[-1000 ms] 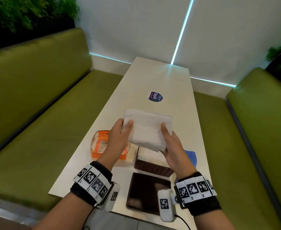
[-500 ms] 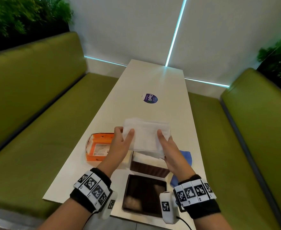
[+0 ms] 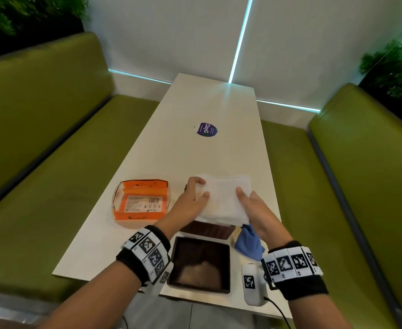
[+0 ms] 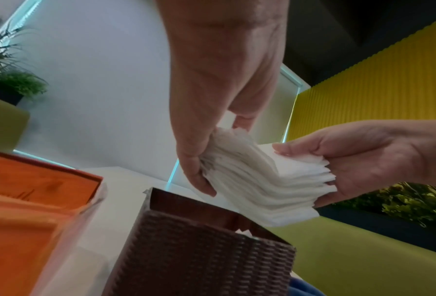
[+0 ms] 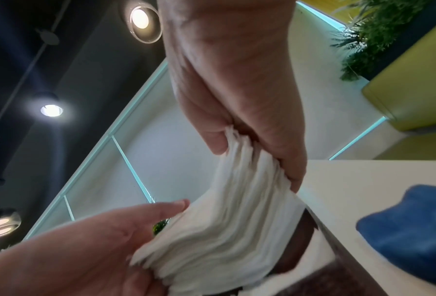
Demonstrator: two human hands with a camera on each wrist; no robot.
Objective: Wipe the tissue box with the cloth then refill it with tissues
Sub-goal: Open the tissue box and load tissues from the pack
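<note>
- Tissue box (image 4: 206, 258), brown woven, lid off, on worktop (image 3: 195, 153): a few white tissues inside.
- Tissue stack (image 3: 223, 200): above box, left hand (image 3: 193, 200) and right hand (image 3: 254, 210) gripping opposite ends.
- Orange carton (image 3: 140, 200): left, open.
- Blue cloth (image 3: 250, 243): right of box.

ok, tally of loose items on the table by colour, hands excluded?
White: 1, tissue stack, held in both hands
Orange: 1, tissue packet
Brown: 2, woven tissue box, box lid
Blue: 1, cloth
Total: 5
</note>
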